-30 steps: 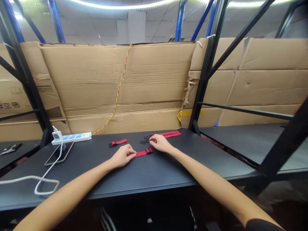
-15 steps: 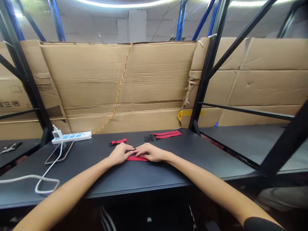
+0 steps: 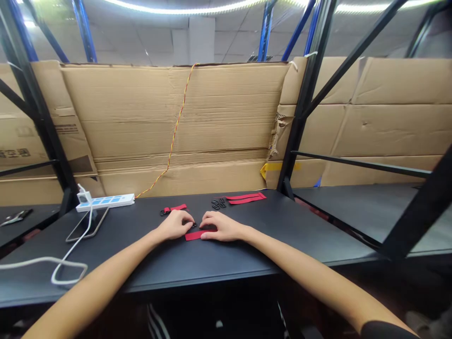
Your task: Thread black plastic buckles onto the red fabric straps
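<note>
Both forearms reach in from the bottom of the head view to the middle of a black bench (image 3: 293, 235). The left hand (image 3: 174, 225) and the right hand (image 3: 223, 226) sit apart but close, fingertips turned toward each other across a narrow gap. A red webbing strap (image 3: 193, 236) lies on the bench under and just in front of them, its long axis running roughly left to right and tipped slightly up toward the right. Its left end pokes out below the left hand, while the right hand covers more of its length and is the nearer to its bulk. A small black buckle (image 3: 194, 225) shows in the gap at the left hand's fingertips. From this angle it is hard to say whether either hand is clamped or only resting there. Farther off lie a second red strap with a black hook (image 3: 173, 208), a cluster of black plastic sliders (image 3: 219, 203) and a pair of red straps (image 3: 246, 198). To the left sit a white power strip (image 3: 105, 202) and a phone (image 3: 87, 224).
</note>
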Motion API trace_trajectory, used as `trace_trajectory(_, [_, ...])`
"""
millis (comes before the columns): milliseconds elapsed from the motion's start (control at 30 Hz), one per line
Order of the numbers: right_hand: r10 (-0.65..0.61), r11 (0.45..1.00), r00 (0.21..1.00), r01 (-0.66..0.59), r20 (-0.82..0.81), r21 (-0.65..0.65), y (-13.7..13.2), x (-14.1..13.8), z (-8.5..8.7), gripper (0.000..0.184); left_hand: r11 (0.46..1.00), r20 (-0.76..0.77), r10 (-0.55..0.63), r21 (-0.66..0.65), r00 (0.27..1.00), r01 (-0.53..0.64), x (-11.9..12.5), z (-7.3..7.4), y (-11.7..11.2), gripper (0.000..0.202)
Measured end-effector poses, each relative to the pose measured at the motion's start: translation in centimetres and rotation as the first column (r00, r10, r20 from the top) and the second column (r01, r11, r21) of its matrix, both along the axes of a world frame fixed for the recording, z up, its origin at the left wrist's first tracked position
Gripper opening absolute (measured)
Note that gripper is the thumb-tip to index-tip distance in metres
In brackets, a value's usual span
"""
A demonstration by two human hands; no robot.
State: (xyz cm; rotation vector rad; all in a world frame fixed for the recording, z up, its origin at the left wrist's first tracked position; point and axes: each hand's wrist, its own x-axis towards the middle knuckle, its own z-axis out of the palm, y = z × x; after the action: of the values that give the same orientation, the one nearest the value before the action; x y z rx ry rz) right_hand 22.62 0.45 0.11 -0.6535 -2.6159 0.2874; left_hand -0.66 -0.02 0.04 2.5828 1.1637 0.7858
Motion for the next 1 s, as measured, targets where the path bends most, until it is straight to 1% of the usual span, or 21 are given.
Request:
trace_trajectory(67, [-0.019,0.997,1.0,0.017,-0.025,-0.076,0.0,-0.4,-0.2,0.03,0.999,0.016,0.0,-0.044,1.0,0.001,0.0,0.0,0.0,0.017])
trace_trajectory(133, [-0.035,0.985,0.998,0.025,-0.057,-0.169,0.3,-0.6,-0.5,0.026,0.995,0.06,0.009,-0.096,0.998,-0.004,-0.1,-0.1,0.1,0.015])
trace_trajectory(167, [-0.038,0.975,0.997,0.021,-0.072,-0.222,0.5,-0.6,-0.6,0.024,0.992,0.089,0.018,-0.128,0.996,-0.006,-0.1,-0.1,0.3,0.016])
trace_trajectory(267, [-0.035,0.924,0.991,-0.018,-0.132,-0.382,1.0,-0.3,-0.7,0.02,0.973,0.177,0.049,-0.233,0.983,-0.006,-0.1,-0.3,0.7,0.032])
trace_trajectory(333, [-0.045,0.896,0.978,-0.052,-0.205,-0.442,1.2,-0.1,-0.7,0.017,0.95,0.261,0.066,-0.311,0.963,0.019,0.0,-0.3,0.8,0.039])
trace_trajectory(400, [-0.103,0.892,0.954,-0.037,-0.282,-0.451,1.5,0.0,-0.7,0.018,0.91,0.369,0.087,-0.408,0.925,0.078,0.1,-0.3,0.8,0.043])
trace_trajectory(500, [-0.235,0.883,0.903,0.044,-0.359,-0.467,2.1,0.1,-0.7,0.023,0.827,0.513,0.142,-0.532,0.846,0.183,0.3,-0.3,0.7,0.042])
trace_trajectory(567, [-0.28,0.875,0.886,0.076,-0.371,-0.478,2.3,0.2,-0.7,0.028,0.793,0.571,0.173,-0.564,0.803,0.231,0.5,-0.4,0.6,0.042])
trace_trajectory(600, [-0.279,0.876,0.89,0.081,-0.361,-0.476,2.4,0.2,-0.7,0.029,0.784,0.588,0.178,-0.569,0.789,0.247,0.5,-0.5,0.7,0.042])
trace_trajectory(700, [-0.219,0.89,0.928,0.063,-0.302,-0.452,2.2,0.2,-0.7,0.03,0.782,0.609,0.17,-0.562,0.775,0.27,0.6,-0.7,0.8,0.043])
trace_trajectory(833, [-0.144,0.903,0.958,0.025,-0.249,-0.428,1.9,0.1,-0.7,0.028,0.795,0.598,0.135,-0.541,0.79,0.274,0.7,-0.6,0.6,0.04])
trace_trajectory(900, [-0.162,0.907,0.953,0.042,-0.256,-0.419,1.9,0.1,-0.7,0.027,0.797,0.597,0.129,-0.537,0.792,0.275,0.8,-0.4,0.4,0.04])
trace_trajectory(1000, [-0.228,0.909,0.93,0.098,-0.288,-0.404,2.1,0.2,-0.6,0.028,0.808,0.614,0.132,-0.521,0.778,0.275,0.9,-0.2,0.3,0.041])
